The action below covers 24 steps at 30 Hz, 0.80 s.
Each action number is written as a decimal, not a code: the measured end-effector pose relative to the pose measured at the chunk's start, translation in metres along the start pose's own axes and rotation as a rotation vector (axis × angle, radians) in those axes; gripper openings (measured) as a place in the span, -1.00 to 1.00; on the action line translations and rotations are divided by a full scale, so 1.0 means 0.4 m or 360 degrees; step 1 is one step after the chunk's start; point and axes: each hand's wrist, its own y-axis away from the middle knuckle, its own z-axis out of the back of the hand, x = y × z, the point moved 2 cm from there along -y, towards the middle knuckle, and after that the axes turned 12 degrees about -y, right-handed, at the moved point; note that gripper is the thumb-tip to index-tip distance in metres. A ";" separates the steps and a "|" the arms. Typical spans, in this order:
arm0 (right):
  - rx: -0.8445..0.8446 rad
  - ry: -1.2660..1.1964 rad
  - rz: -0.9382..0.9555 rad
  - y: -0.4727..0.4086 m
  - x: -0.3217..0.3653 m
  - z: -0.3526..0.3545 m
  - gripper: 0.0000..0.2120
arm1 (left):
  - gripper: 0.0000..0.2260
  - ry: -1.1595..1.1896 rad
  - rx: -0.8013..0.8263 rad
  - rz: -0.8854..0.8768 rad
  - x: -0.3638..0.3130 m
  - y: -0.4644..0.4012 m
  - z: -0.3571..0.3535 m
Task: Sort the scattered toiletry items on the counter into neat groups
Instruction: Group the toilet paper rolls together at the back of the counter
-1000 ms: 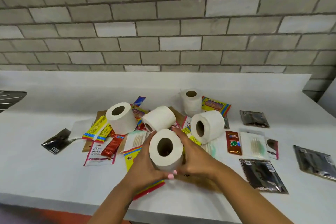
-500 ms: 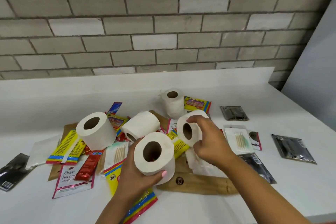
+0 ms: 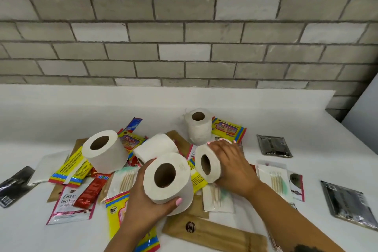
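Observation:
My left hand [image 3: 147, 200] grips a white toilet roll [image 3: 169, 178] lifted over the pile, its core hole facing me. My right hand [image 3: 231, 168] is clasped over a second roll [image 3: 206, 163] lying on its side just to the right. Three more rolls sit in the pile: one at the left [image 3: 104, 151], one on its side in the middle [image 3: 157, 145], one upright at the back [image 3: 198, 127]. Yellow rainbow-edged packets [image 3: 229, 129], a Dove sachet [image 3: 69, 204], a red sachet [image 3: 90, 190] and cotton-swab packs [image 3: 276, 180] lie scattered on the white counter [image 3: 61, 120].
Dark foil sachets lie at the right [image 3: 274, 145], far right [image 3: 347, 202] and far left [image 3: 14, 184]. A brown paper sleeve [image 3: 214, 233] lies near the counter's front edge. A grey brick wall [image 3: 184, 26] rises behind a low white upstand.
My right hand let go of the front roll and moved right onto the second roll, settling over it. My left hand now holds the front roll alone. The view has shifted to the right.

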 end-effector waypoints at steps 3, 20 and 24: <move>-0.0044 -0.0223 0.0031 -0.009 -0.013 0.016 -0.09 | -0.22 -0.0048 -0.0031 -0.0076 -0.029 -0.017 -0.039; -0.1034 -0.1388 -0.0641 0.188 -0.429 0.311 -0.20 | -0.21 0.0396 0.0246 -0.0156 -0.273 -0.179 -0.565; -0.1252 -0.1387 -0.0728 0.258 -0.543 0.374 -0.22 | -0.26 0.0532 0.0371 -0.0149 -0.321 -0.216 -0.737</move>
